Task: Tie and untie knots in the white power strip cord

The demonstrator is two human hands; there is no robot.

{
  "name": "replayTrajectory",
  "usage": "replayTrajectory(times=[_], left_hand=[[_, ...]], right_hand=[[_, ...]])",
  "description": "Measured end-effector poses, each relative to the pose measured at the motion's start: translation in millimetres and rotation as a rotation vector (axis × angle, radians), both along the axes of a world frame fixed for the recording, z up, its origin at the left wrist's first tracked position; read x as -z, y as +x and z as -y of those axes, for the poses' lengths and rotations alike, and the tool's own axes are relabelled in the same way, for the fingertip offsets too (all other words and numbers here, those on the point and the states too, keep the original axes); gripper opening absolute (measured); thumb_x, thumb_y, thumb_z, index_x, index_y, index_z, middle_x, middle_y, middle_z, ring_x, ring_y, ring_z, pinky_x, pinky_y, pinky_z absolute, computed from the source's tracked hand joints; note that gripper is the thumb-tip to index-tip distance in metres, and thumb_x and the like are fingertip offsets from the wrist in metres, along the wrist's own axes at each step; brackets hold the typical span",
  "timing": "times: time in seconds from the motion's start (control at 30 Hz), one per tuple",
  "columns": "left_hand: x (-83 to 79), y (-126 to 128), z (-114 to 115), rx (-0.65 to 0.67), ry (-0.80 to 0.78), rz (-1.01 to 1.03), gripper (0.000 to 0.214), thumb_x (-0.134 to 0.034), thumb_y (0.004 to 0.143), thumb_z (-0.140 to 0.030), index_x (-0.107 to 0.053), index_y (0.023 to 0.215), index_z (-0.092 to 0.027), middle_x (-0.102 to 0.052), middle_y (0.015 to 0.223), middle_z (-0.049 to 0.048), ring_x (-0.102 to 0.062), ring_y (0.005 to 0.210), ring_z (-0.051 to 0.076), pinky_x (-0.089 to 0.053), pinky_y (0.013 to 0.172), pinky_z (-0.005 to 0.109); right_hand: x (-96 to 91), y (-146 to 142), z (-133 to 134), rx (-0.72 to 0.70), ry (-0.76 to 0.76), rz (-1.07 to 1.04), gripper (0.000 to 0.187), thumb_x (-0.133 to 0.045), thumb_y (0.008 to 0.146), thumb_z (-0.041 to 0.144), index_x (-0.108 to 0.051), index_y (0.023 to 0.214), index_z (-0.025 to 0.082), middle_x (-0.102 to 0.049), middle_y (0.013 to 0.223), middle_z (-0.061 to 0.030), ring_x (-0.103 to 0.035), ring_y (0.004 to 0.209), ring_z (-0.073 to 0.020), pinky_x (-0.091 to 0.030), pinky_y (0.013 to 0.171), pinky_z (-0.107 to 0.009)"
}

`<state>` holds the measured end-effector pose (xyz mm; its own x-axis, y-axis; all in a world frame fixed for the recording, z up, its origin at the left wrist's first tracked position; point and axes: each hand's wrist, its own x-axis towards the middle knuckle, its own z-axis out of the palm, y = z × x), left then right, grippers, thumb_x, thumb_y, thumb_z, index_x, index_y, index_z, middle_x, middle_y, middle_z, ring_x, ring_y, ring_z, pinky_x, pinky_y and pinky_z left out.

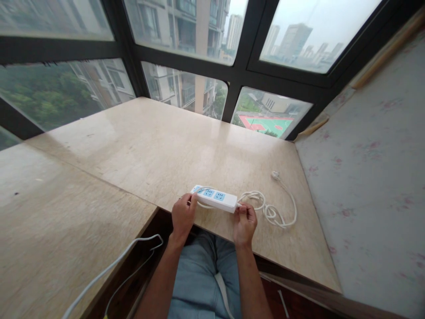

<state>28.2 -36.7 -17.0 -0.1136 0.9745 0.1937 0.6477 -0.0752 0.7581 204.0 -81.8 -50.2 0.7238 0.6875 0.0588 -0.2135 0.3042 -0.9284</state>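
A white power strip [227, 202] with blue socket faces is held just above the front edge of the stone counter. My left hand [182, 215] is closed at its left end, pinching the white cord [205, 205] that loops over and below the strip there. Whether those fingers also grip the casing is hard to see. With fingers closed, my right hand [245, 223] holds the right end, where the cord comes out. Loose coils [272, 215] of cord lie on the counter to the right, ending in a plug [275, 175].
The beige counter [109, 146] runs to dark-framed windows [186, 57]. On the right rises a wall [368, 177] with flowered paper. Another white cable [109, 267] crosses the left counter edge above a dark gap. My legs [202, 266] are against the front edge.
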Motion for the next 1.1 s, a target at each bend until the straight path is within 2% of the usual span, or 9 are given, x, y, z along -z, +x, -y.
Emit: replayTrajectory(times=[0.2,0.4,0.5,0.6,0.7,0.8,0.9,1.0,1.1], left_hand=[[-1.5,1,2,0.004,-0.027,-0.177,0.033,-0.039,0.095,-0.037,-0.06,0.076,-0.019,-0.066,0.075,0.0048,-0.056,0.068,0.018,-0.033,0.063,0.028],[-1.6,4,2,0.042,-0.044,-0.2,0.031,-0.037,0.096,-0.035,-0.058,0.08,-0.019,-0.066,0.08,0.0061,-0.058,0.073,0.02,-0.035,0.065,0.029],[-2.0,3,2,0.086,-0.044,-0.068,0.031,-0.037,0.095,-0.036,-0.057,0.078,-0.02,-0.065,0.073,0.0045,-0.059,0.07,0.019,-0.037,0.065,0.029],[-3.2,3,2,0.099,-0.092,0.117,0.034,-0.038,0.094,-0.041,-0.057,0.076,-0.02,-0.062,0.062,0.0013,-0.059,0.062,0.019,-0.04,0.064,0.029],[-3.8,6,3,0.079,-0.112,0.285,0.037,-0.038,0.093,-0.045,-0.061,0.082,-0.019,-0.064,0.064,0.0013,-0.06,0.062,0.018,-0.042,0.062,0.029],[-4.7,8,5,0.083,-0.121,0.368,0.038,-0.04,0.092,-0.046,-0.064,0.086,-0.018,-0.067,0.069,0.0023,-0.06,0.061,0.017,-0.042,0.06,0.028],[-6.9,8,6,0.068,-0.139,0.438,0.037,-0.043,0.09,-0.046,-0.064,0.079,-0.017,-0.066,0.066,0.002,-0.059,0.059,0.016,-0.043,0.057,0.027],[-9.2,9,7,0.053,-0.189,0.595,0.04,-0.046,0.088,-0.051,-0.062,0.077,-0.016,-0.064,0.061,0.002,-0.056,0.051,0.014,-0.041,0.052,0.025],[-10.0,13,9,0.098,-0.276,0.822,0.047,-0.047,0.084,-0.059,-0.06,0.079,-0.014,-0.069,0.072,0.0061,-0.059,0.05,0.013,-0.042,0.049,0.025]], right_hand=[[-4.9,3,-1,0.042,0.186,-0.294,0.018,-0.074,0.074,0.033,-0.062,0.075,0.019,-0.062,0.072,0.0065,-0.056,0.064,-0.0073,-0.047,0.064,-0.02],[5.0,16,-1,0.058,0.22,-0.426,0.015,-0.071,0.076,0.035,-0.064,0.08,0.023,-0.067,0.076,0.0064,-0.064,0.075,-0.0116,-0.051,0.074,-0.027],[11.8,21,-1,0.05,0.201,-0.396,0.013,-0.068,0.079,0.037,-0.065,0.081,0.024,-0.069,0.078,0.0056,-0.066,0.079,-0.0141,-0.051,0.08,-0.033],[17.7,27,0,0.037,0.218,-0.437,0.01,-0.07,0.076,0.036,-0.067,0.078,0.027,-0.07,0.078,0.0059,-0.066,0.079,-0.0148,-0.05,0.083,-0.035],[23.0,33,2,-0.076,0.207,-0.414,0.015,-0.068,0.076,0.043,-0.068,0.074,0.028,-0.07,0.077,0.0043,-0.066,0.08,-0.0174,-0.05,0.083,-0.039],[25.6,38,5,-0.217,0.145,-0.359,0.03,-0.059,0.079,0.058,-0.069,0.073,0.029,-0.07,0.076,0.0008,-0.065,0.079,-0.0214,-0.05,0.08,-0.044],[23.1,38,6,-0.244,0.13,-0.327,0.038,-0.053,0.079,0.064,-0.069,0.075,0.031,-0.069,0.076,-0.0001,-0.064,0.079,-0.0223,-0.049,0.079,-0.044],[16.9,34,6,-0.294,0.093,-0.265,0.044,-0.046,0.081,0.067,-0.068,0.077,0.029,-0.066,0.071,-0.0005,-0.061,0.071,-0.0218,-0.049,0.074,-0.043],[9.4,30,3,-0.29,0.089,-0.206,0.044,-0.043,0.085,0.062,-0.066,0.072,0.027,-0.057,0.061,0.0004,-0.054,0.059,-0.0197,-0.047,0.068,-0.04]])
